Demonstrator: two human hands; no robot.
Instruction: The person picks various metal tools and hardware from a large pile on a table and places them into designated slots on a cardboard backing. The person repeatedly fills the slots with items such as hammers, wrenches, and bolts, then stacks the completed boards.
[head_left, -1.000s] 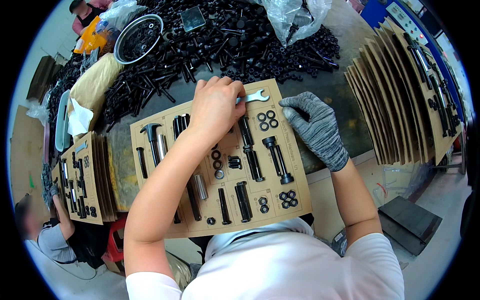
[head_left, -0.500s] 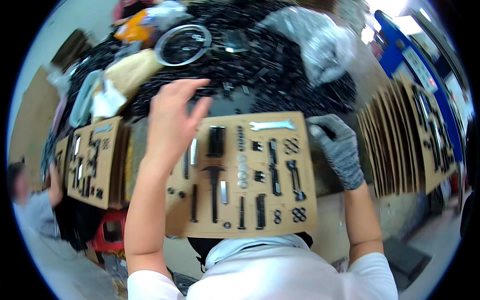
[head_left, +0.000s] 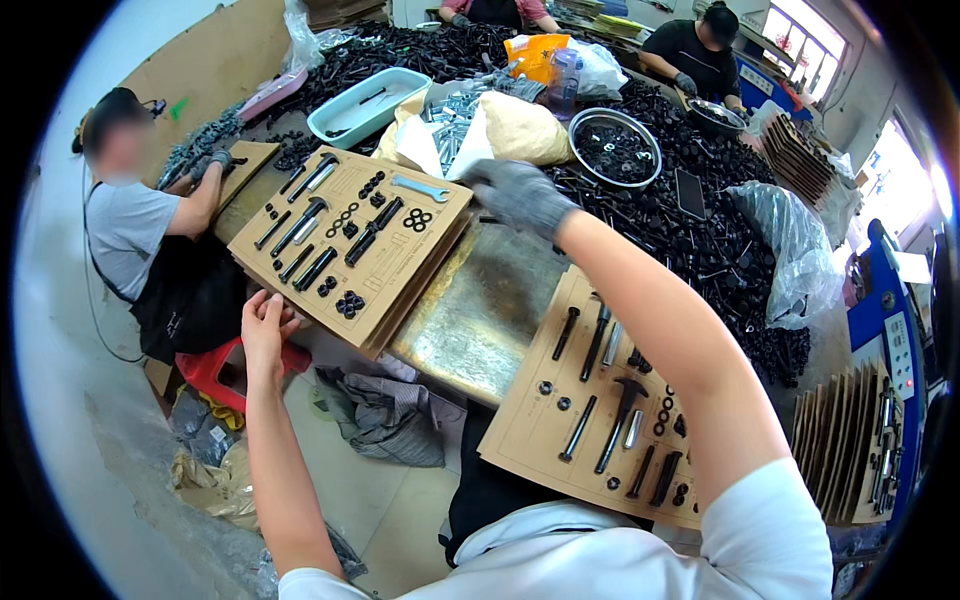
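A stack of brown cardboard boards [head_left: 400,275] lies at the left of the bench, its top board carrying black bolts, nuts, rings and a light blue open-end wrench [head_left: 421,188]. At that board's near left edge is my bare left hand [head_left: 264,328], fingers slightly apart and curled. My right hand [head_left: 525,198], in a grey glove, hovers by the stack's far right corner, next to the wrench; its fingers are blurred. Under my right forearm, another cardboard board [head_left: 520,435] with bolts, nuts and silver sleeves lies in front of me, partly hidden by the arm.
Black bolts [head_left: 720,250] are heaped across the bench, with a round metal tray [head_left: 616,148], a pale blue bin [head_left: 370,105] and a clear plastic bag [head_left: 790,255] among them. Upright boards [head_left: 840,435] stand at the right. Several people work around the bench; a red stool [head_left: 225,375] is at left.
My view has turned left. Both hands have moved from around the board in front of me to the stack at the left, my right arm now crossing over that board.
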